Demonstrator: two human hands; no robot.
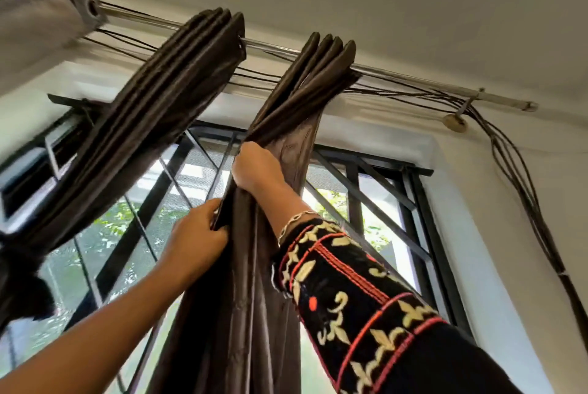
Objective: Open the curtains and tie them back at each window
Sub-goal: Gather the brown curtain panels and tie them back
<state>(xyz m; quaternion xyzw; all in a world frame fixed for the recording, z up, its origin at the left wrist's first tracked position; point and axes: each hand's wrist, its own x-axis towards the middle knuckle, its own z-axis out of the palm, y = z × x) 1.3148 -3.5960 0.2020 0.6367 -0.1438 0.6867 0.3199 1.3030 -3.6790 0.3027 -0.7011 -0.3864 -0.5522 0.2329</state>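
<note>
1. The window (413, 193) fills the lower middle of the view. A black grille (353, 190) covers it, and green leaves show through the glass.

2. Two dark brown curtains hang from the rod (270, 45) above the window. The left curtain (152, 113) is bunched into tight folds and slants down to the left edge of the view. The right curtain (305, 100) is also gathered into folds at the rod and drops straight down the middle of the window. There is bare rod between the two bunches.

3. A grey curtain (41, 11), blurred, hangs on the same rod at the upper left.

4. Black cables (515, 177) run along the rod and down the wall at the right, past the rod bracket (455, 121).

5. My right hand (254, 167) is raised above my head. Its fingers are curled tight around the gathered folds of the right curtain, well below the rod. The cloth passes through the fist and hangs on below it, in front of my forearm.

6. My left hand (197, 234) is lower and to the left, just beside the right wrist. Its fingers and thumb clamp the left edge of the same curtain.

7. My right arm wears a black embroidered sleeve (366, 298) and a thin bracelet (294, 223) at the wrist. My left forearm is bare.
</note>
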